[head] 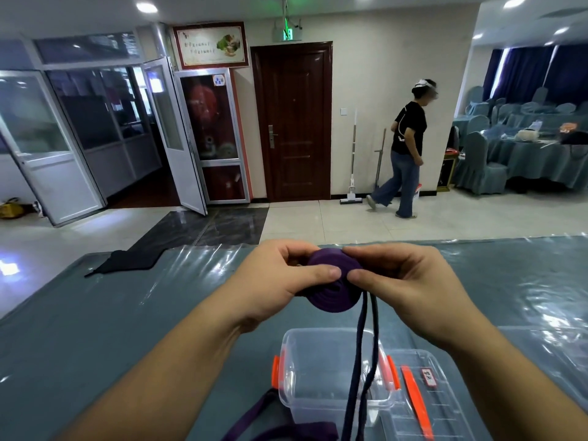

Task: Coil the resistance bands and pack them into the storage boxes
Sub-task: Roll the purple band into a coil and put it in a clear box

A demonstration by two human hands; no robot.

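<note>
tiled floor (413,224), dark wooden door (294,122), blue curtains (534,71), ceiling lights (147,7)

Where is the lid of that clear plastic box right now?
In the head view the lid lies flat on the table at the lower right, right beside the open storage box, with an orange clip on it.

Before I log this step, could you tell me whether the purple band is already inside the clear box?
No, both hands, left hand and right hand, hold the purple band above the open clear box.
</note>
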